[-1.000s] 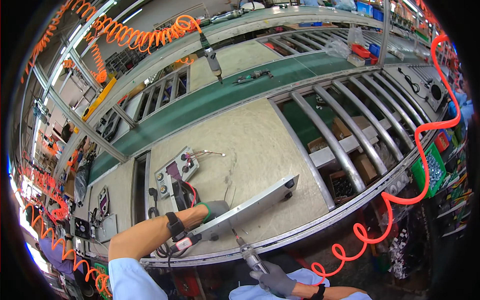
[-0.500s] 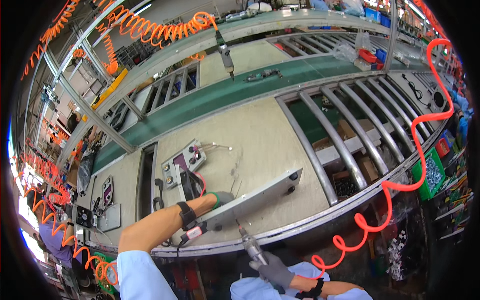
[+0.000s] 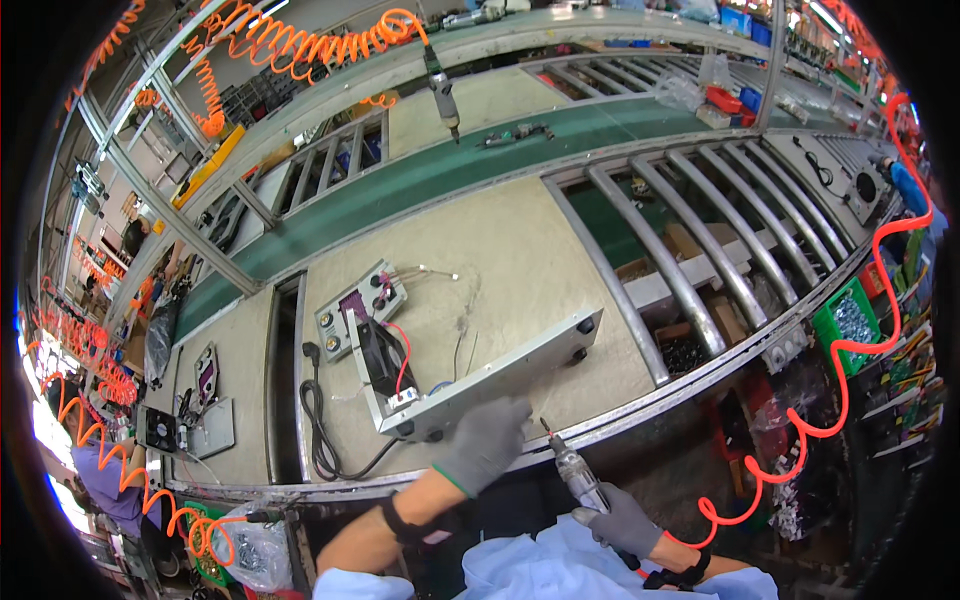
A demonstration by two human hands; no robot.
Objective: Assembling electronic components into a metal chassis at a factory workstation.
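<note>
In my right hand (image 3: pixel 622 520), grey-gloved and closed, is a pneumatic screwdriver (image 3: pixel 577 478) on a red coiled hose. Its bit points up and away, just right of my left fingertips. My left hand (image 3: pixel 485 445), also gloved, hovers at the near side of a long grey metal panel (image 3: pixel 500 385); its fingers are blurred, so I cannot see whether they hold anything. The panel stands on edge on the bench, with black feet and a black fan (image 3: pixel 382 358) in a frame behind its left end. A red wire loops beside the fan. Farther back lies a control plate with knobs (image 3: pixel 350 315).
A black power cord (image 3: pixel 318 430) trails over the bench's left part. Metal rollers (image 3: pixel 680 265) lie to the right, beside a green bin of small metal parts (image 3: pixel 852 320). Another screwdriver (image 3: pixel 443 95) hangs above the green conveyor belt (image 3: pixel 400 210). A person in purple (image 3: pixel 105 485) is at far left.
My left hand has come from behind the panel to its near side, toward the screwdriver bit. My right hand and the screwdriver have shifted right. The panel stays on the bench.
</note>
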